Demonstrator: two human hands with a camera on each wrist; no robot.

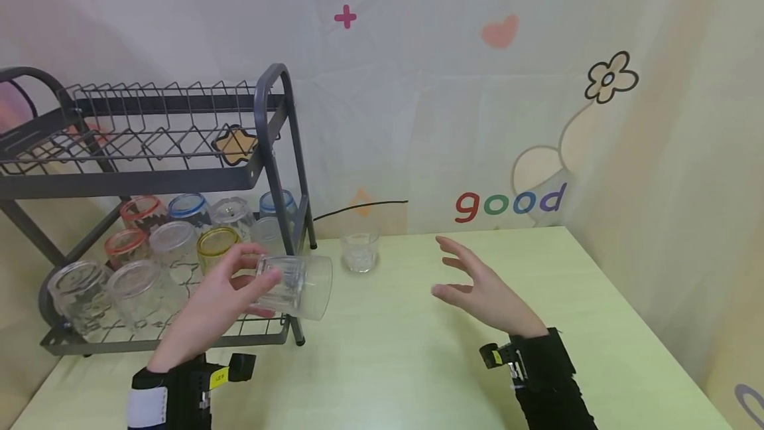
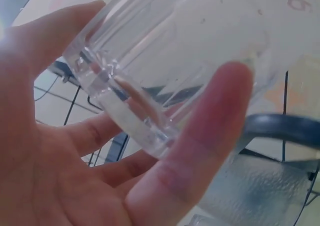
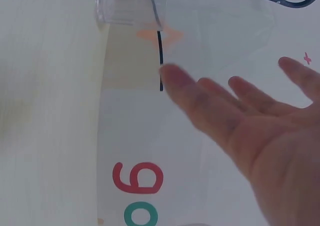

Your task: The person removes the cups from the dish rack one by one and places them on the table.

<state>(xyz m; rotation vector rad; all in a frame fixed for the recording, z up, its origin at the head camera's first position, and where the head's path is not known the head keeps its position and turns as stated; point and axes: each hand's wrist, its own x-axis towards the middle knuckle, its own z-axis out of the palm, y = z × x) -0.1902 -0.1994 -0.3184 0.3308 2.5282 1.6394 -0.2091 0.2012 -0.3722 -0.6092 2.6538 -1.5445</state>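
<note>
Left hand (image 1: 217,297) curls thumb and fingers round the thick base of a clear fluted tumbler (image 1: 295,286), held on its side in front of the rack's lower shelf (image 1: 179,334). Best kept firm; smooth glass looks slippery. Right hand (image 1: 486,290) hovers spread, empty. A second small glass (image 1: 359,250) stands on the matte pale-green table (image 1: 418,363).

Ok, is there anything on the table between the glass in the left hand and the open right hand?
Nothing visible. The left hand grips a clear glass on its side, just in front of the rack. The right hand hovers open, fingers spread. Between them is bare table; the small glass stands farther back, off that line.
</note>
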